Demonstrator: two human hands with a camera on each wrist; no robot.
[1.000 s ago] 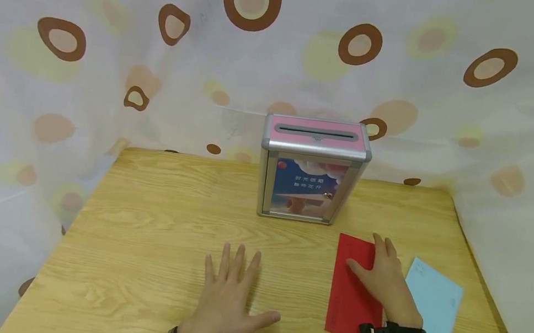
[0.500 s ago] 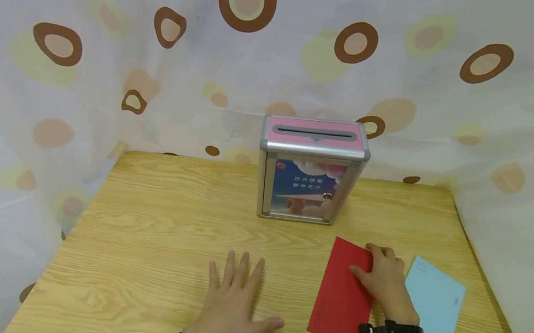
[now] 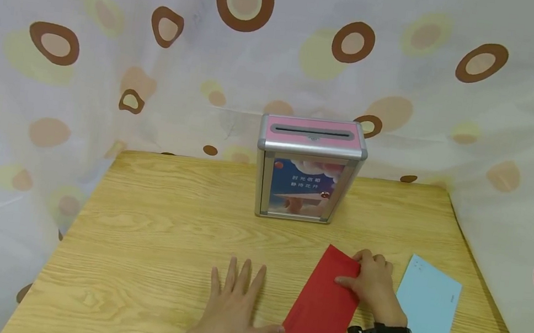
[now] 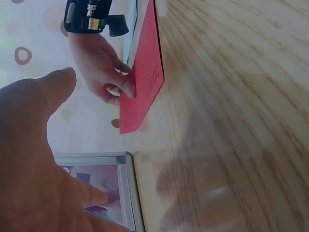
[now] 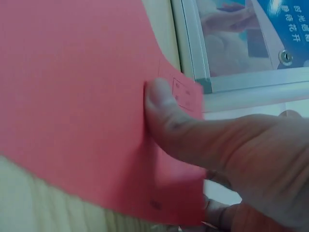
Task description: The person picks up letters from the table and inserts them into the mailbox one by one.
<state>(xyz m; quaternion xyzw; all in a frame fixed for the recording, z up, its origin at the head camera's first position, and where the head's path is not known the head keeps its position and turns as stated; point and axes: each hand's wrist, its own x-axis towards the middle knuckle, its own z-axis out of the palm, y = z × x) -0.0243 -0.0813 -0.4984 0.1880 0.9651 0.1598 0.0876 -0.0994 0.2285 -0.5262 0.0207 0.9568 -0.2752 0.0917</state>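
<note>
A red envelope point(image 3: 322, 306) with small printed boxes is tilted up off the table in my right hand point(image 3: 374, 285). The right thumb point(image 5: 161, 96) lies on its face and the other fingers go behind its edge. My left hand point(image 3: 231, 312) has its fingers spread, palm down, to the left of the envelope. From the head view the left thumb's tip lines up with the envelope's corner; in the left wrist view the thumb point(image 4: 60, 87) appears apart from it. Flat on the table at the right lies a light blue envelope point(image 3: 429, 314).
A silver-framed letter box point(image 3: 308, 171) with a pink top and a narrow slot point(image 3: 312, 132) stands at the back of the wooden table point(image 3: 155, 219). A small lock point(image 3: 325, 195) is on its front. Patterned white cloth point(image 3: 182, 84) hangs behind and at both sides.
The right hand has gone from lying on the red envelope to gripping its edge. The envelope has lifted, turned and shifted left. The left hand has moved slightly, with fingers still spread.
</note>
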